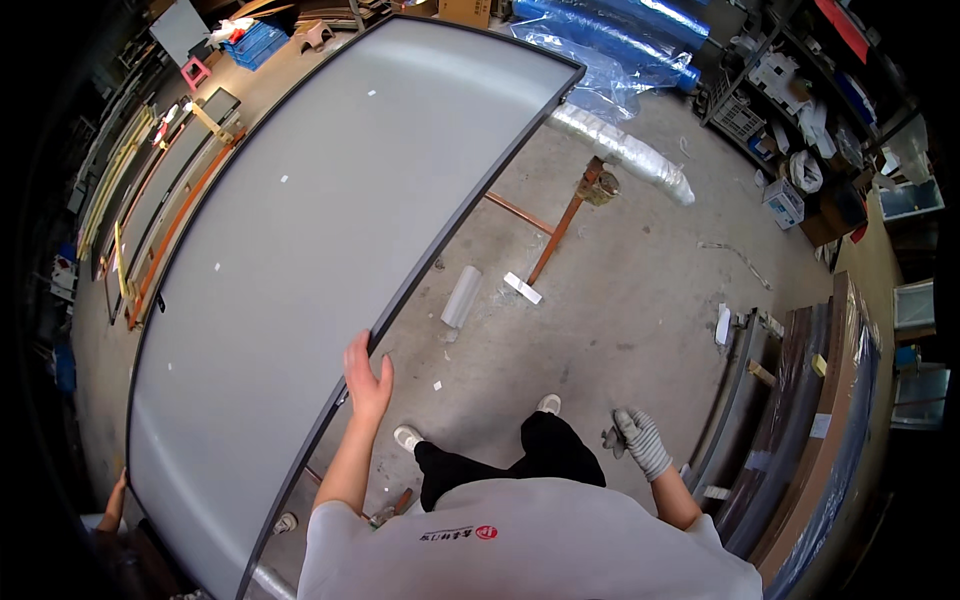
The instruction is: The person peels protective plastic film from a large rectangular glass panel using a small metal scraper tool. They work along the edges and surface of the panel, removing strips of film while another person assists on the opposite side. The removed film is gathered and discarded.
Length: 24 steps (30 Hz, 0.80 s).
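Observation:
A large grey panel (290, 240) with a dark frame lies slanting across the left half of the view, small white bits scattered on its face. My bare left hand (368, 378) rests at its near right edge. The fingers lie stretched on the frame, the thumb spread apart on the outer side. To the right, over the floor, my right hand (640, 440) wears a striped grey work glove, its fingers curled. A dark grey, limp piece (612, 438) sticks out by those fingers; I cannot tell whether it is a second glove.
Another person's hand (124, 482) touches the panel's far left edge. Beneath the panel stands a rusty-brown metal support (555, 240). A clear plastic roll (460, 297) lies on the floor. Wrapped long profiles (800, 430) lean at right; blue film rolls (625, 35) and a shelf (775, 90) stand behind.

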### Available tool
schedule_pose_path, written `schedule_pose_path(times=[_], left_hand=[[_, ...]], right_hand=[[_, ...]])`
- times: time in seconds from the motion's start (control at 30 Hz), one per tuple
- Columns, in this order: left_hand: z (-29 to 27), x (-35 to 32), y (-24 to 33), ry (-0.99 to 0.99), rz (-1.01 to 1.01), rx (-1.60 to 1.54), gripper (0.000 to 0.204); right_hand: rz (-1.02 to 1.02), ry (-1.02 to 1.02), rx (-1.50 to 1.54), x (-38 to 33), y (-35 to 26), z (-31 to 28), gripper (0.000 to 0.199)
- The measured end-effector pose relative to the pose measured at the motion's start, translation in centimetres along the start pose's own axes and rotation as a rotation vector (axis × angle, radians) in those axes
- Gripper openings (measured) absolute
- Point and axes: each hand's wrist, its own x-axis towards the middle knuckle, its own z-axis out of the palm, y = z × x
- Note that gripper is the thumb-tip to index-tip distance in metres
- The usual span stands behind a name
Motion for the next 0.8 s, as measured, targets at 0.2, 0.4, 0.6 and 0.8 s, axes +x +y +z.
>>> schedule_pose_path(times=[0.2, 0.4, 0.6, 0.8], left_hand=[[11.9, 10.6, 5.5, 0.133, -0.073, 0.132, 0.042], [21.9, 21.8, 11.5, 0.185, -0.022, 0.14, 0.044], [33.4, 32.6, 17.9, 0.333, -0.091, 0.151, 0.044], [42.5, 41.8, 24.6, 0.4, -0.193, 0.233, 0.043]], right_hand=[[-0.113, 0.315, 0.159, -2.1, -1.1, -16.2, 0.044], [-0.184, 0.279, 0.084, 5.7, -7.5, -27.4, 0.035], [-0.247, 0.205, -0.079, 16.5, -17.8, -39.3, 0.025], [-0.089, 0.285, -0.056, 26.4, -21.9, -53.0, 0.023]])
